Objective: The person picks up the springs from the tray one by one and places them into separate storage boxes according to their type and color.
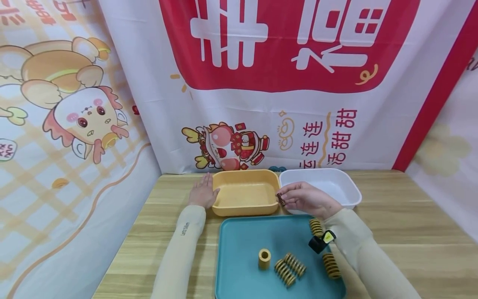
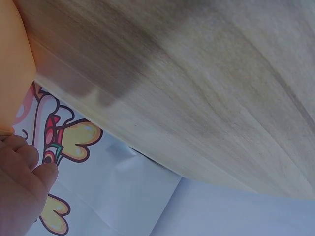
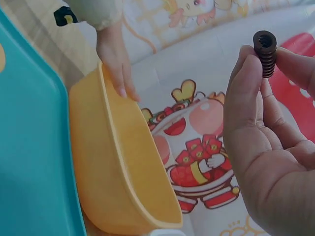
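My right hand [image 1: 308,199] pinches a small dark brown coil spring [image 3: 266,54] between thumb and fingertips. In the head view it is above the gap between the yellow bin [image 1: 245,211] and the white bin [image 1: 352,182]. The spring's hollow end shows in the right wrist view. My left hand [image 1: 203,193] rests along the yellow bin's left side, with the fingers straight and the thumb at the rim. Part of that hand, with the bin's orange-looking wall [image 2: 12,64], shows in the left wrist view. The yellow bin's visible floor holds nothing; the right hand hides part of the white bin.
A teal tray [image 1: 239,241] lies in front of the bins on the wooden table [image 1: 149,245]. On it are several thick gold springs [image 1: 285,273] and an upright gold tube [image 1: 264,259]. A printed cloth [image 1: 168,124] hangs right behind the bins.
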### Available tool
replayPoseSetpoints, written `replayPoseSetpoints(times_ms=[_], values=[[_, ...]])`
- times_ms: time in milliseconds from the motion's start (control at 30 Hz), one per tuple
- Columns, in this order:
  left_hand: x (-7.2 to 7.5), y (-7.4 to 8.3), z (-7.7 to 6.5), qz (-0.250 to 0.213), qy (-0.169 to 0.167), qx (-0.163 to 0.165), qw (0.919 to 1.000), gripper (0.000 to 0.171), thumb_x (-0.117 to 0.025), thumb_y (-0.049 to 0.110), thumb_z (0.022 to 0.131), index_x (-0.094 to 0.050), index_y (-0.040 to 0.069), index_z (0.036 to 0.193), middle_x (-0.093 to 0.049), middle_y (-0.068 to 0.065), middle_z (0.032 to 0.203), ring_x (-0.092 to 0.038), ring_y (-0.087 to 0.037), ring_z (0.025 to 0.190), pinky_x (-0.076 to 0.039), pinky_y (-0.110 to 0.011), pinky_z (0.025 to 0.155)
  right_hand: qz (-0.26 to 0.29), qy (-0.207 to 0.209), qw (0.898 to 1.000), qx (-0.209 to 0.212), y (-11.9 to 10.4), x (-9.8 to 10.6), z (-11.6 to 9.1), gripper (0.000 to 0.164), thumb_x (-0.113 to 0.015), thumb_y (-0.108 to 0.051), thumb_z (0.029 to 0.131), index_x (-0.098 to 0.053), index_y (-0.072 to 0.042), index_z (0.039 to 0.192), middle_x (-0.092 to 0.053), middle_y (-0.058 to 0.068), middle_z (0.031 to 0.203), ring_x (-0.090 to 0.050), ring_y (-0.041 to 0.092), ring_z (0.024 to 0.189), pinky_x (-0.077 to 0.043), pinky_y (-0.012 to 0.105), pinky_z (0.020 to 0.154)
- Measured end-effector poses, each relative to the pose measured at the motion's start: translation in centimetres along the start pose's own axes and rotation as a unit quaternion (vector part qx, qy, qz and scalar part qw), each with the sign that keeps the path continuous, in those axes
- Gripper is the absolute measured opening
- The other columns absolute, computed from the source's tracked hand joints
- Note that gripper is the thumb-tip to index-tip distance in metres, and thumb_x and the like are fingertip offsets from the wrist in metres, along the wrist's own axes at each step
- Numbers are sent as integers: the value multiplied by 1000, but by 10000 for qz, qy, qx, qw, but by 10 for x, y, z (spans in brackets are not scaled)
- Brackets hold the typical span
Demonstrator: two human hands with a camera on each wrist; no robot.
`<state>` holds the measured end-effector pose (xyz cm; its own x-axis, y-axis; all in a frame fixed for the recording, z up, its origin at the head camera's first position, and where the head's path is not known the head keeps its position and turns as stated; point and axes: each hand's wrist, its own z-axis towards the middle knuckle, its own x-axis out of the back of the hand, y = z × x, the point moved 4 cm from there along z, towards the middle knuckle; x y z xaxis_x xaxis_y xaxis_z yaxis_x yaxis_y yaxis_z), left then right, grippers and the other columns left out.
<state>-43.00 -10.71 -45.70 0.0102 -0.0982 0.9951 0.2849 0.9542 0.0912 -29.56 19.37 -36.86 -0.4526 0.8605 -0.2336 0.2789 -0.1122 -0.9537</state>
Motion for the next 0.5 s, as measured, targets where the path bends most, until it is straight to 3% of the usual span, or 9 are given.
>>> replayPoseSetpoints(times_ms=[500], values=[[-1, -1, 0, -77, -20, 1, 10000, 66, -33, 38, 102, -13, -4, 149, -11, -17, 155, -12, -30, 142, -12, -50, 114, 695, -130, 9972, 260, -2, 25, 0, 37, -39, 8, 95, -73, -6, 91, -71, 6, 90, -67, 12, 80, -55, 25, 76]])
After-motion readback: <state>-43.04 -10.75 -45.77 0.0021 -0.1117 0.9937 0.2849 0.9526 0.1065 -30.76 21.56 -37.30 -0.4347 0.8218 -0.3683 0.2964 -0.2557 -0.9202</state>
